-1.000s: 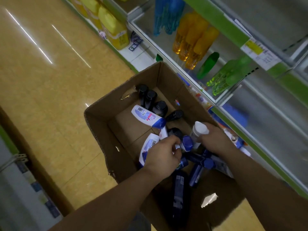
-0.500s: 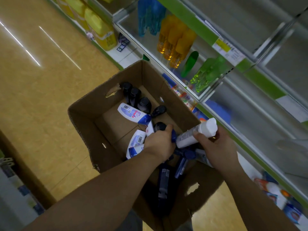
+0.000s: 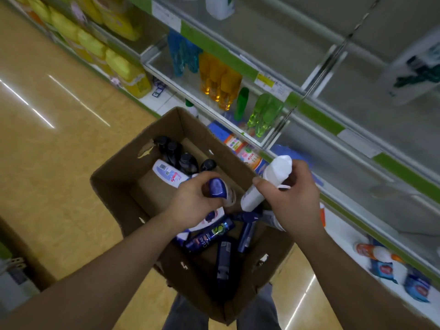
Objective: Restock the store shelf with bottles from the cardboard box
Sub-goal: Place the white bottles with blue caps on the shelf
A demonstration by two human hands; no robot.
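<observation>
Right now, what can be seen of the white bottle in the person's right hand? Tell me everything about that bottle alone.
The white bottle looks like smooth, glossy plastic, white from end to end, with a rounded white cap at its upper end. It is tilted, cap up and to the right toward the shelves, base down and left over the cardboard box. The right hand wraps its middle, thumb across the front, hiding any label. It is lifted clear of the bottles in the box.
</observation>
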